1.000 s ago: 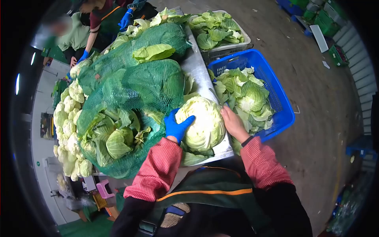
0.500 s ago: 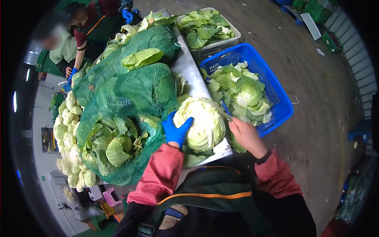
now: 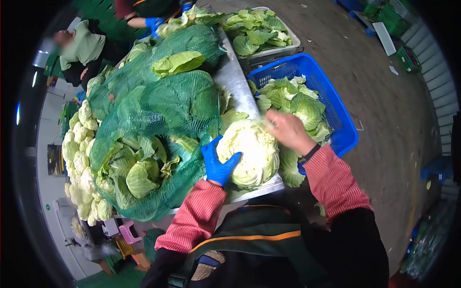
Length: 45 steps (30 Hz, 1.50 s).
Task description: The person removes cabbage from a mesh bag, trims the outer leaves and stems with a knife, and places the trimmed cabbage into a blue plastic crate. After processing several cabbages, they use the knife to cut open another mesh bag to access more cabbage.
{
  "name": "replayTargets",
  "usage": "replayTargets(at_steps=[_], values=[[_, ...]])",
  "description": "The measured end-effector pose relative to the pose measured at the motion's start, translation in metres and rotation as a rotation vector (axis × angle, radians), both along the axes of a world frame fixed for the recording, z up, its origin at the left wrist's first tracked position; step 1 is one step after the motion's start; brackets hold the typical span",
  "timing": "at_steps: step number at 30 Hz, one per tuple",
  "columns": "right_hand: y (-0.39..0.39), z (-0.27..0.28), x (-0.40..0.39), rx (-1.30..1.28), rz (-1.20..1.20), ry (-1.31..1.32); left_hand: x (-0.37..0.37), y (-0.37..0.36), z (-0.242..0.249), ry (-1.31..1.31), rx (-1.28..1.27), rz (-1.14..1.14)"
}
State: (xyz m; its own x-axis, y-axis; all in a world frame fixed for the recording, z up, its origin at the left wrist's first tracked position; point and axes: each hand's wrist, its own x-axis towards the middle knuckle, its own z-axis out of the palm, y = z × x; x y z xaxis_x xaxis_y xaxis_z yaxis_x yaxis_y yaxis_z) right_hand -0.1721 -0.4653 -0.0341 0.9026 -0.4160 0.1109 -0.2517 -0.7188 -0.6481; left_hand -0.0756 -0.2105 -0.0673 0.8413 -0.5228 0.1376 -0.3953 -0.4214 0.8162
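A trimmed pale cabbage (image 3: 249, 156) rests at the near corner of the metal table. My left hand (image 3: 218, 163), in a blue glove, grips its left side with thumb and fingers spread around it. Bare and closed, my right hand (image 3: 290, 132) is over the cabbage's upper right edge, slightly blurred. The knife it held a moment ago is mostly hidden now. Loose green leaves (image 3: 290, 168) hang beside the cabbage on the right. Left of my left hand lies a green mesh sack (image 3: 168, 105) with untrimmed cabbages (image 3: 143, 178) showing in its opening.
A blue crate (image 3: 343, 122) of leaves stands to the right, with a white crate (image 3: 292, 38) of leaves behind it. Trimmed cabbages (image 3: 79, 168) are piled at far left. Across the metal table (image 3: 235, 77), a co-worker's blue-gloved hand (image 3: 154, 24) is among leaves; another person (image 3: 86, 45) is further left.
My right hand has moved up and left, over the cabbage's edge, and the knife has dropped from clear sight. My left hand stays on the cabbage. The co-workers across the table have shifted.
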Motion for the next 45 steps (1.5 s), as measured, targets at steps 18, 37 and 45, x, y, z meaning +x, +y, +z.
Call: replayTargets(at_steps=[18,37,45], values=[[0.034,0.035,-0.019,0.249,-0.085,0.488,0.037,-0.027,-0.007,0.563,-0.011,-0.204],[0.068,-0.010,-0.067,0.399,-0.307,-0.085,0.016,0.000,0.030,0.694,-0.099,-0.189],[0.066,0.013,-0.025,0.067,-0.152,0.038,0.015,0.009,0.016,0.522,-0.372,0.256]])
